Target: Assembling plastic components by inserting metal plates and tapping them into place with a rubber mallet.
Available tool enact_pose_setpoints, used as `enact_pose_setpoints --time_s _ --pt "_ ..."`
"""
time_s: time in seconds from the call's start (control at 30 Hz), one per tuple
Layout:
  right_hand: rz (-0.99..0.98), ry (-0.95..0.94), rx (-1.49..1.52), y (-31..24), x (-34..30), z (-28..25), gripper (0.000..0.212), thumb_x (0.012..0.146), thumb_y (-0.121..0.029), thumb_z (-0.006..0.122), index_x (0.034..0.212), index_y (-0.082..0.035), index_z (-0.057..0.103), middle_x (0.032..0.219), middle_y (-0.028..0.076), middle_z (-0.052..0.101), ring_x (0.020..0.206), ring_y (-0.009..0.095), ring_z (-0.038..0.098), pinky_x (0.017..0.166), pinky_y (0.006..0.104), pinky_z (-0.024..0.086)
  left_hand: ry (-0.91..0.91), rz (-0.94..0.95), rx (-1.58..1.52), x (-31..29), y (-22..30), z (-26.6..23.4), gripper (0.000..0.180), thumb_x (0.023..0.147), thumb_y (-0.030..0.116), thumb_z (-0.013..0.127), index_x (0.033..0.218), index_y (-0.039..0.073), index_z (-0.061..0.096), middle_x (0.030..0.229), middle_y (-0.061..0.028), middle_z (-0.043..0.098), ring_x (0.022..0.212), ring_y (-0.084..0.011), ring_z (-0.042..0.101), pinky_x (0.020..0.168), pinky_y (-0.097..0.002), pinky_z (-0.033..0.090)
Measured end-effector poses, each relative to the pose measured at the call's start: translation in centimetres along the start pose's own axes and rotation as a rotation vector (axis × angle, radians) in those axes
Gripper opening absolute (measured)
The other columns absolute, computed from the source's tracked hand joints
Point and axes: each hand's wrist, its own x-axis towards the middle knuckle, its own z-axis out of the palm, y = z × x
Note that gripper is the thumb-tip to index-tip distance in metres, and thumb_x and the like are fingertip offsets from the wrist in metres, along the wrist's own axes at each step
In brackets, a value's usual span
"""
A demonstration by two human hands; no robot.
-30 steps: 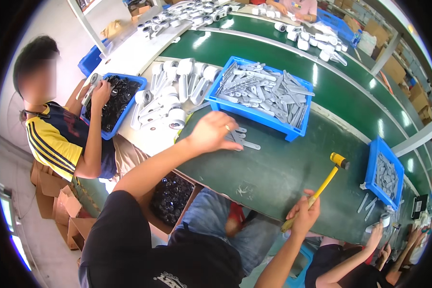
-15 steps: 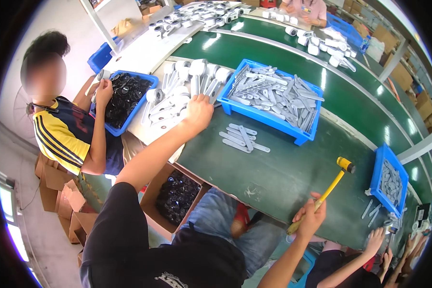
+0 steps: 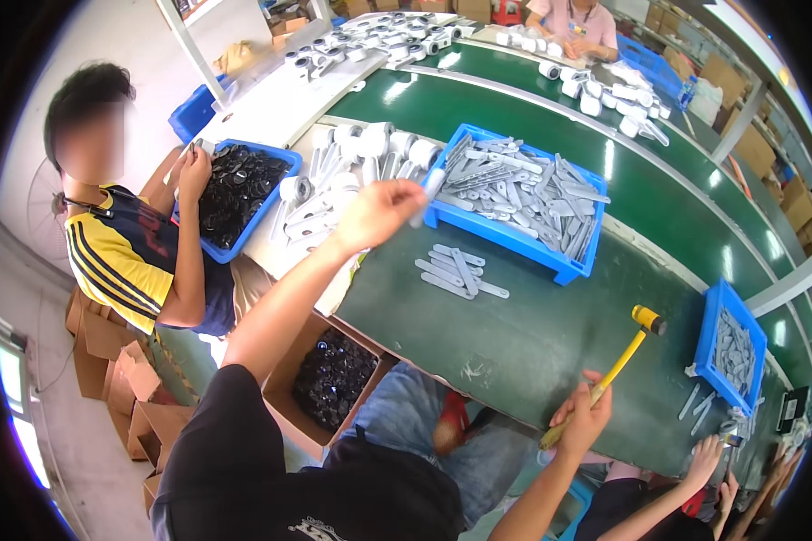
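Note:
My left hand (image 3: pixel 383 212) is raised over the left end of the green bench, its fingers closed on a blurred grey flat strip (image 3: pixel 431 187). That strip stands on end beside the left wall of a blue crate (image 3: pixel 505 236) heaped with similar grey strips (image 3: pixel 523 185). Below the crate, several grey strips (image 3: pixel 460 270) lie loosely crossed on the bench. At the bench's near edge, my right hand (image 3: pixel 584 417) is wrapped round the handle of a mallet (image 3: pixel 624 361) with a yellow-and-black head, which points up and away to the right.
White round-headed parts with handles (image 3: pixel 334 189) are piled left of the crate. A co-worker at the left handles a part over a blue bin (image 3: pixel 263 203) of black discs. A carton (image 3: pixel 280 410) of dark pieces stands below the bench. Another blue crate (image 3: pixel 708 338) and co-workers' hands are at right.
My left hand has moved right, from beside the white parts to the blue crate's left side, with a grey strip showing in its fingers. The mallet stays nearly still in my right hand.

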Motion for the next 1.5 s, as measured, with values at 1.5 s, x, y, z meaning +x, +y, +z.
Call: enact_pose_setpoints --time_s 1.5 --pt "0.111 -0.030 0.127 0.1 0.6 0.4 0.012 0.102 -0.011 0.065 0.101 0.000 0.059 0.066 0.008 0.059 0.036 0.009 0.041 0.032 0.0243 0.032 0.141 0.727 0.413 -4.8 -3.1 9.3 0.025 0.083 0.012 0.076 0.108 0.017 0.079 0.124 -0.0020 0.071 0.126 -0.0254 0.060 0.116 -0.0503 0.039"
